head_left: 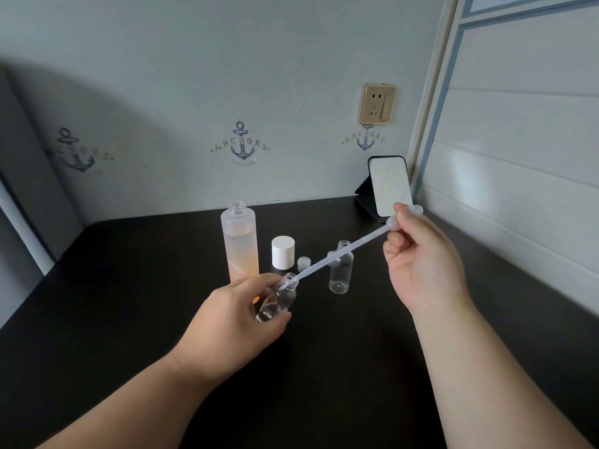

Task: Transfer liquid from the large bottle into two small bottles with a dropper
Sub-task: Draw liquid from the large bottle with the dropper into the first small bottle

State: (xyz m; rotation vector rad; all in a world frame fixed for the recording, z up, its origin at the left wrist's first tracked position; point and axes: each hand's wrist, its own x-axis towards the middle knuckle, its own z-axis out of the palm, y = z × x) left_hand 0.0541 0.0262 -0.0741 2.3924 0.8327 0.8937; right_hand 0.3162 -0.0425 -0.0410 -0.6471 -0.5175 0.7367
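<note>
The large frosted bottle [240, 244] stands uncapped at the back of the dark table, holding peach liquid. My left hand [231, 322] grips a small clear bottle [278, 298], tilted with its mouth toward the right and a little liquid inside. My right hand [421, 257] pinches the bulb of a translucent dropper [337, 254]. The dropper slants down to the left, and its tip sits in the mouth of the held bottle. A second small clear bottle [341, 268] stands upright and uncapped behind the dropper.
A white cap [283, 251] and a small clear cap [304, 264] stand between the large bottle and the standing small bottle. A phone on a black stand [387, 186] leans at the back right corner. Walls close the back and the right side of the table [129, 303].
</note>
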